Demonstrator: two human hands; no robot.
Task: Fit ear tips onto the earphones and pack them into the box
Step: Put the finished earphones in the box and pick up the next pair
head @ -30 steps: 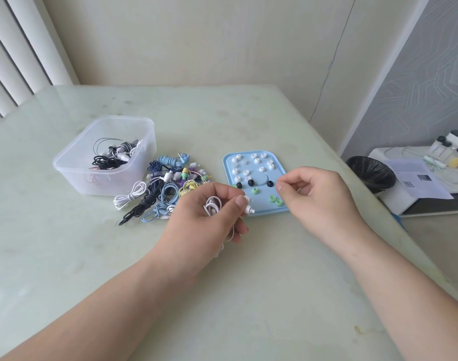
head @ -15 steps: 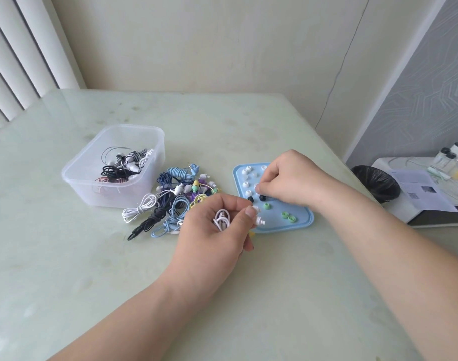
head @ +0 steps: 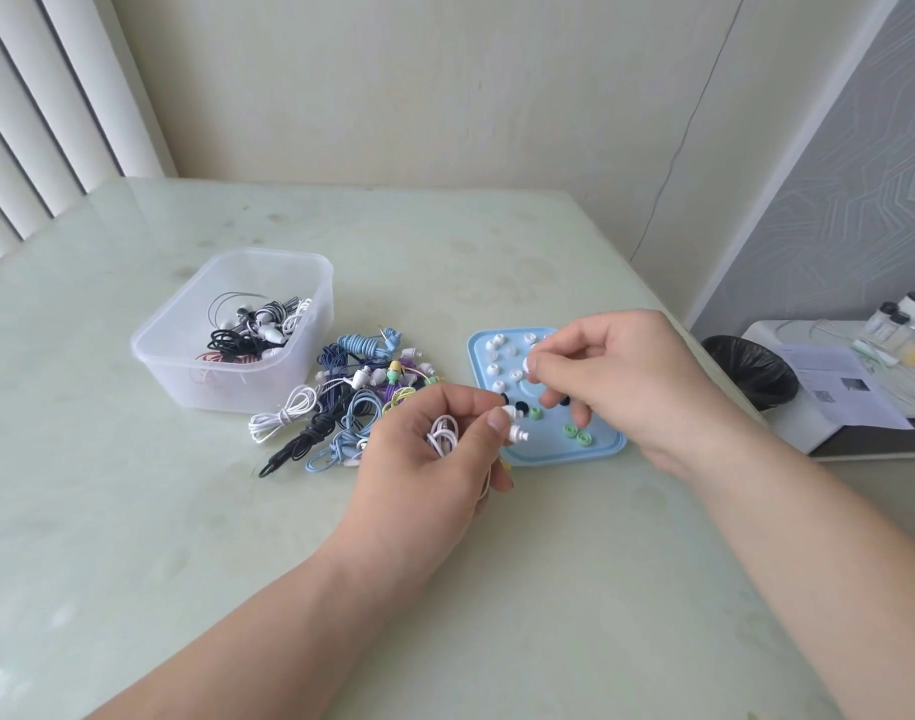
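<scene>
Our left hand [head: 429,459] curls round coiled white earphones [head: 445,433], thumb and forefinger pinching one bud [head: 515,432] so bare nozzle juts right, ready for fitting. Our right hand [head: 616,376] pinches white ear tip [head: 530,363] above blue tray [head: 600,444], centre frame. Box [head: 185,366] waits upper left on bench [head: 574,543], beside unsorted earphone pile [head: 351,402].

I see bright, soft daylight, faint sheen on the table [head: 133,511], mild wide-angle bending at edges, sharp focus.
</scene>
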